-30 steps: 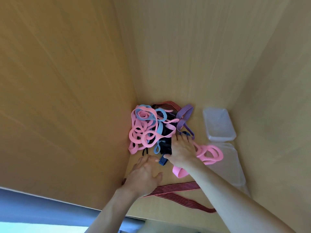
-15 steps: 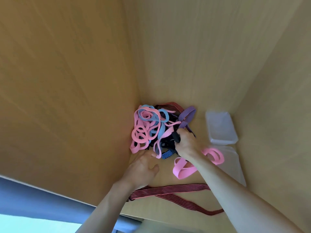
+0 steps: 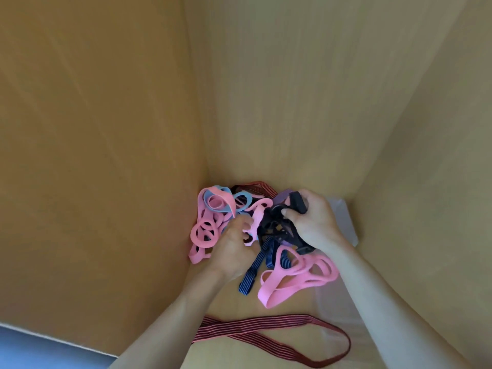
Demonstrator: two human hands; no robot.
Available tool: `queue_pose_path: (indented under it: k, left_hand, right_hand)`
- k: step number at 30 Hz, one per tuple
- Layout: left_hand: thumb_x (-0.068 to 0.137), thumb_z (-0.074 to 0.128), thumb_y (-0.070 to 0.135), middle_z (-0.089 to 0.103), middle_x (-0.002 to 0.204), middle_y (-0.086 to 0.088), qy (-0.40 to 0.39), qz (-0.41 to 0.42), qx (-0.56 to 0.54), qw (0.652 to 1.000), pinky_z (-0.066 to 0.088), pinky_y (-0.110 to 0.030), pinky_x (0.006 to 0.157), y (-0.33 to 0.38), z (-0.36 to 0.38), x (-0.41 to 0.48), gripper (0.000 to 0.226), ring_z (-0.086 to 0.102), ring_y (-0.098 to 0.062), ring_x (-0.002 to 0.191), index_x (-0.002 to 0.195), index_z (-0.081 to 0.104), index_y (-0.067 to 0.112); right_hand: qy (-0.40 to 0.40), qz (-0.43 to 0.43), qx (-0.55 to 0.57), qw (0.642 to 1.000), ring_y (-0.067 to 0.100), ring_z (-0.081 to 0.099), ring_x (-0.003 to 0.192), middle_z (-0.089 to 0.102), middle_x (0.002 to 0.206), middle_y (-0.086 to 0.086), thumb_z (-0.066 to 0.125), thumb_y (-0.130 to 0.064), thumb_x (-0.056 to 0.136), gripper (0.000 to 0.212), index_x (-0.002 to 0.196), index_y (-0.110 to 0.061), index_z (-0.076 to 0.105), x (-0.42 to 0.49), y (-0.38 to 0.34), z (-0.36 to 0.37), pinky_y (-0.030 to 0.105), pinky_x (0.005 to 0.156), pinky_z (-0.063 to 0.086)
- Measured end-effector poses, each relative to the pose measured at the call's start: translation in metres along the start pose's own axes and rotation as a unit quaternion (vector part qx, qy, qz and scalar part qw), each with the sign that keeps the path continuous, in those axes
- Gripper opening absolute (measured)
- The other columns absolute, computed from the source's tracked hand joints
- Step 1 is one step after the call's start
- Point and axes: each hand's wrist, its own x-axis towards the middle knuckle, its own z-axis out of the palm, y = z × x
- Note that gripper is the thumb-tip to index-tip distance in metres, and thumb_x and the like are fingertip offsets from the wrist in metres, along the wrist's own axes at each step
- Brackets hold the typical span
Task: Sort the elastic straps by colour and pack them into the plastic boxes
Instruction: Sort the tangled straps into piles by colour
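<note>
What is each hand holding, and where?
The right hand grips the black strap by its upper looped end. The left hand curls its fingers into the pink straps; a grip cannot be told.

only the person's two arms show, from the hands down to the lower edge of the view. the left hand (image 3: 234, 249) and the right hand (image 3: 316, 222) are bare, and so are both wrists. the left forearm (image 3: 170, 323) and the right forearm (image 3: 386, 310) are bare along all the length that shows; anything worn higher up lies outside the view. both forearms are slim and smooth, narrow at the wrist and broader toward the frame's edge. the right hand's knuckles show as low rounded bumps, and its thumb (image 3: 288, 213) ends in a blunt, rounded tip. the left hand's fingertips are hidden, so its nails cannot be told.
</note>
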Motion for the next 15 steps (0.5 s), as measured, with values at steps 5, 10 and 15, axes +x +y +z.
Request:
queue_pose_path:
  k: [5, 10, 15]
  left_hand:
    - [0.084, 0.077, 0.022, 0.038, 0.136, 0.004, 0.01, 0.044, 0.028, 0.999, 0.043, -0.034, 0.105, 0.011, 0.009, 0.024, 0.073, 0.045, -0.015, 0.124, 0.144, 0.039, 0.034]
    - [0.088, 0.072, 0.012, 0.053, 0.136, 0.002, -0.006, 0.046, 0.05, 0.998, 0.045, -0.043, 0.106, 0.009, 0.002, 0.05, 0.061, 0.05, -0.02, 0.127, 0.141, 0.046, 0.028]
    - [0.098, 0.057, 0.023, 0.051, 0.066, 0.006, 0.062, 0.005, 0.144, 0.988, 0.037, -0.033, 0.056, 0.0, -0.012, 0.061, 0.026, 0.052, -0.024, 0.067, 0.075, 0.046, 0.024]
  right_hand:
    - [0.003, -0.039, 0.044, 0.998, -0.004, 0.059, 0.061, 0.068, 0.069, -0.019, 0.072, -0.004, 0.085, 0.024, 0.079, -0.025, 0.06, 0.005, -0.016, -0.006, 0.007, 0.057, 0.042]
    - [0.019, -0.039, 0.078, 0.996, -0.005, 0.057, 0.061, 0.065, 0.065, -0.02, 0.072, 0.002, 0.085, 0.029, 0.077, -0.024, 0.061, 0.016, -0.026, -0.017, 0.01, 0.063, 0.044]
    - [0.056, -0.037, 0.103, 0.992, 0.002, 0.062, 0.066, 0.067, 0.07, -0.013, 0.066, 0.007, 0.086, 0.033, 0.075, -0.024, 0.064, 0.017, -0.03, -0.032, 0.015, 0.065, 0.048]
